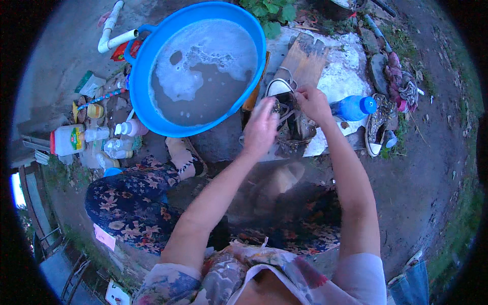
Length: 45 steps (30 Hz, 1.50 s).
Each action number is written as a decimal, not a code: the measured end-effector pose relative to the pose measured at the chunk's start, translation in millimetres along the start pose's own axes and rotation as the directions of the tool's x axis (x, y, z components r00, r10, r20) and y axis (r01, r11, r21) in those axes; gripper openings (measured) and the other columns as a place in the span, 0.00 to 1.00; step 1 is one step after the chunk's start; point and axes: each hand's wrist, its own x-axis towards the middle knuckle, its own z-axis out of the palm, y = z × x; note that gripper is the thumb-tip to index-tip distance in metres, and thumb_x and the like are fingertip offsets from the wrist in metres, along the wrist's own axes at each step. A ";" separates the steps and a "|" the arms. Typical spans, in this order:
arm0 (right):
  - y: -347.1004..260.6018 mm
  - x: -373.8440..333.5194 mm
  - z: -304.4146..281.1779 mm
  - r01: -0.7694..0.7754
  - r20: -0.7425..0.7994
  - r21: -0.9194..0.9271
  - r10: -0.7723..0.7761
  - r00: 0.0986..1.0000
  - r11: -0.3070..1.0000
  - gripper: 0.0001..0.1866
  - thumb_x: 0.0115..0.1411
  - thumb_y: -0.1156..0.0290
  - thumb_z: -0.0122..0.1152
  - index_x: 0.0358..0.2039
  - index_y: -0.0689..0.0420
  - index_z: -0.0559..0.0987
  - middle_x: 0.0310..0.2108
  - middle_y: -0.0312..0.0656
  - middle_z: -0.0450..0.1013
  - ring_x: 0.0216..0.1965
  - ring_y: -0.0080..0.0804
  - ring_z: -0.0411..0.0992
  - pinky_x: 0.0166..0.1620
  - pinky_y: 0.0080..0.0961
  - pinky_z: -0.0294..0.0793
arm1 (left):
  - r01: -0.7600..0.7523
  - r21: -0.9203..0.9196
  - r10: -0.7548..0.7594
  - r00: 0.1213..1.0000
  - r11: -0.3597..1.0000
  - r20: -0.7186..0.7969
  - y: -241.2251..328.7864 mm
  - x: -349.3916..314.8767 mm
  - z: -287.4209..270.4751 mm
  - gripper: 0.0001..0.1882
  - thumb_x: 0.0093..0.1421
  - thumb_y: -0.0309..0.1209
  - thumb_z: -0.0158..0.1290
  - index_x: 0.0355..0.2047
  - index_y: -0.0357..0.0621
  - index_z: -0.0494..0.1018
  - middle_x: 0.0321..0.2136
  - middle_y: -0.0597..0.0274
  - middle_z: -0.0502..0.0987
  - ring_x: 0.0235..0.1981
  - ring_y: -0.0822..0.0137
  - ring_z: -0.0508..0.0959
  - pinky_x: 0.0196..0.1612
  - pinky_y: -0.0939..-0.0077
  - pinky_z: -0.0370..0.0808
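Observation:
A dark patterned sneaker (297, 127) with a white toe cap (279, 87) lies on the low work surface in front of me, its toe pointing away. Pale laces (291, 74) trail loosely over the toe. At the sneaker's right side, my right hand (312, 104) has thumb and fingers pinched together at the lacing, apparently on a shoelace. Along the left side is my left hand (261, 128), smeared by motion, so its grip is unclear. The second sneaker (376, 124) rests farther right, beyond a blue bottle (353, 108).
A large blue basin (133, 84) of sudsy grey water stands at the left. Behind the sneaker, a worn wooden board (307, 57) lies on a white slab (351, 63). Several bottles and jars, including a red-lidded container (67, 140), stand far left. Crumpled cloth (401, 84) lies right.

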 end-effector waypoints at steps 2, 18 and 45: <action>-29.6 -22.1 -37.1 0.032 0.163 0.167 -0.059 0.985 0.986 0.15 0.53 0.66 0.57 0.40 0.60 0.73 0.24 0.43 0.73 0.25 0.33 0.71 0.30 0.27 0.70 | 0.261 -0.007 -0.260 0.959 0.965 -0.112 -23.2 -11.0 -14.0 0.16 0.58 0.26 0.43 0.47 0.41 0.67 0.48 0.54 0.67 0.25 0.68 0.77 0.27 0.76 0.74; 105.4 -333.4 -403.7 -0.144 -0.552 0.589 0.527 0.646 0.795 0.13 0.56 0.60 0.56 0.34 0.57 0.74 0.25 0.32 0.65 0.26 0.18 0.62 0.28 0.19 0.63 | 0.288 0.226 -0.282 0.957 0.930 -0.063 -84.5 29.4 1.9 0.10 0.52 0.34 0.50 0.31 0.42 0.71 0.25 0.51 0.75 0.31 0.53 0.76 0.35 0.61 0.71; -2.3 -43.0 37.6 -0.056 0.089 -0.381 0.097 0.991 0.923 0.14 0.46 0.74 0.57 0.36 0.57 0.70 0.37 0.52 0.68 0.41 0.50 0.68 0.41 0.41 0.71 | -0.046 0.665 -0.189 0.942 0.745 0.278 8.3 -49.4 -187.4 0.11 0.55 0.35 0.49 0.32 0.41 0.75 0.25 0.56 0.76 0.27 0.60 0.75 0.32 0.70 0.70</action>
